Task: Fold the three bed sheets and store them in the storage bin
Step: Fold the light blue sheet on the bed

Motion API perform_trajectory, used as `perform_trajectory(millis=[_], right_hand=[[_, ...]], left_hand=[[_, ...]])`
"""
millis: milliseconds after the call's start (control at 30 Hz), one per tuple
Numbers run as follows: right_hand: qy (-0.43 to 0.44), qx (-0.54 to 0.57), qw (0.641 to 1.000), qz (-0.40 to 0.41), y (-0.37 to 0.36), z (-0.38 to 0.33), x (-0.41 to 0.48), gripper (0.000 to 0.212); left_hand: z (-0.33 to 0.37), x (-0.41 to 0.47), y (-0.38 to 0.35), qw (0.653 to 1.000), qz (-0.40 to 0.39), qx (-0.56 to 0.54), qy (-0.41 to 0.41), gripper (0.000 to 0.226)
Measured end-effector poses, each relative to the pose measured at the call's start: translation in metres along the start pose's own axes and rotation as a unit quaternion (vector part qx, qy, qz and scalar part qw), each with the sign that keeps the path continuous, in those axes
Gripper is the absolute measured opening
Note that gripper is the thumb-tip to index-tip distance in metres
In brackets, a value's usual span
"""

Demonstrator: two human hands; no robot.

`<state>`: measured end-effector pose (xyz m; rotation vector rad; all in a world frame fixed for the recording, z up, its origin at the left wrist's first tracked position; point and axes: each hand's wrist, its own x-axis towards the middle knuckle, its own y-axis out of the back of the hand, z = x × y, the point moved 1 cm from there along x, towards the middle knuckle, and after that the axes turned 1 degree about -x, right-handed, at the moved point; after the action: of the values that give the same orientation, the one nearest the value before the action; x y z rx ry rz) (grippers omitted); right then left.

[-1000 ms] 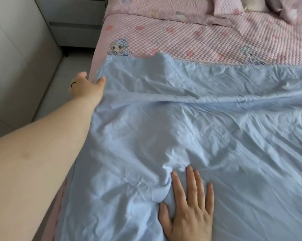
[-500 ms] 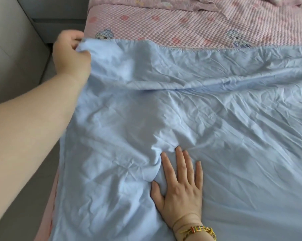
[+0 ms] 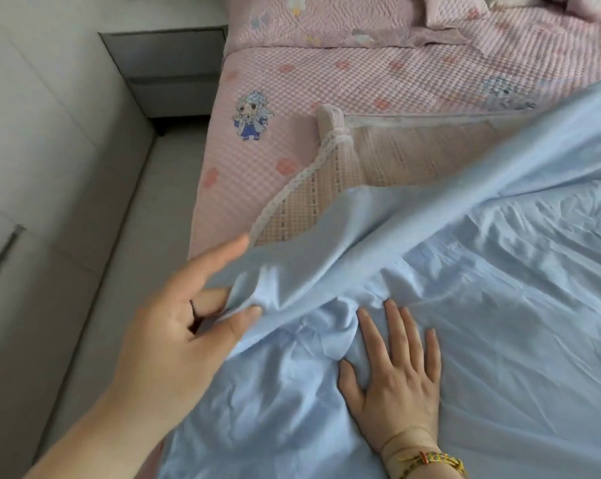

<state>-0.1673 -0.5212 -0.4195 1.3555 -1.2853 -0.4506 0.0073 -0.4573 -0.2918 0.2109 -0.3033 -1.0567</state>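
A light blue bed sheet (image 3: 482, 305) lies spread and creased over the bed. My left hand (image 3: 188, 319) pinches its far left corner between thumb and fingers and holds that corner lifted above the sheet, so a fold runs up to the right. My right hand (image 3: 395, 378) lies flat on the sheet with straight, spread fingers, pressing it down near the fold. Under the lifted part shows a beige checked sheet (image 3: 378, 160) with a lace edge. No storage bin is in view.
The bed wears a pink quilted cover (image 3: 326, 77) with cartoon figures, and pink pillows (image 3: 454, 8) lie at the head. A grey nightstand (image 3: 171, 70) stands at the bed's left. A narrow strip of grey floor (image 3: 119, 236) runs between bed and white wardrobe (image 3: 33, 150).
My left hand has pulled the blue sheet's far corner back toward me, uncovering the beige checked sheet and pink cover. My right hand stays flat in the same spot.
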Motion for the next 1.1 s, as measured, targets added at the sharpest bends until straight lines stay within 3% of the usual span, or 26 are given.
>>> perform_trajectory(millis=[133, 200, 267, 333, 433, 500, 633, 700, 767, 833, 900, 967, 1033, 1100], right_hand=[[0.008, -0.011, 1.0, 0.022, 0.004, 0.0, -0.006, 0.048], [0.013, -0.022, 1.0, 0.013, 0.006, -0.001, -0.002, 0.05], [0.011, -0.02, 1.0, -0.004, 0.008, -0.002, -0.002, 0.052], [0.004, 0.005, 0.999, -0.038, 0.014, -0.004, -0.002, 0.055], [-0.01, 0.016, 0.988, -0.155, 0.033, -0.004, -0.004, 0.074], [0.0, 0.061, 0.975, -0.212, 0.054, 0.003, -0.008, 0.066], [-0.034, 0.206, 0.942, -0.262, 0.118, 0.03, -0.041, 0.049], [-0.07, 0.238, 0.948, -0.198, 0.145, 0.042, -0.061, 0.048], [-0.069, 0.199, 0.968, -0.137, 0.179, 0.051, -0.072, 0.054], [-0.014, 0.134, 0.98, -0.144, 0.203, 0.055, -0.075, 0.073], [0.069, 0.03, 0.969, -0.234, 0.215, 0.058, -0.075, 0.085], [0.129, -0.059, 0.924, -0.355, 0.217, 0.061, -0.076, 0.085], [0.129, -0.1, 0.879, -0.449, 0.213, 0.064, -0.081, 0.075], [0.128, -0.104, 0.889, -0.427, 0.209, 0.067, -0.087, 0.055]], left_hand=[[-0.055, -0.084, -0.007, 0.992, 0.043, 0.058, 0.105, 0.071], [-0.073, -0.106, -0.018, 0.987, 0.022, 0.141, 0.079, 0.046], [-0.085, -0.115, -0.025, 0.976, 0.03, 0.208, 0.057, 0.044], [-0.085, -0.114, -0.026, 0.975, 0.047, 0.215, 0.043, 0.05], [-0.067, -0.111, -0.029, 0.971, 0.08, 0.224, 0.035, 0.059], [-0.052, -0.11, -0.028, 0.965, 0.085, 0.241, 0.061, 0.059], [0.007, -0.133, -0.014, 0.951, 0.056, 0.299, -0.046, 0.055], [0.028, -0.164, -0.01, 0.945, 0.018, 0.314, -0.091, 0.057], [0.039, -0.206, -0.007, 0.932, -0.018, 0.342, -0.12, 0.052], [0.037, -0.245, -0.002, 0.918, -0.045, 0.375, -0.118, 0.051], [0.033, -0.273, 0.003, 0.905, -0.077, 0.406, -0.101, 0.051], [0.029, -0.292, 0.004, 0.891, -0.109, 0.432, -0.089, 0.052], [0.022, -0.302, -0.004, 0.881, -0.125, 0.452, -0.063, 0.057], [0.026, -0.303, -0.016, 0.873, -0.146, 0.465, -0.003, 0.079]])
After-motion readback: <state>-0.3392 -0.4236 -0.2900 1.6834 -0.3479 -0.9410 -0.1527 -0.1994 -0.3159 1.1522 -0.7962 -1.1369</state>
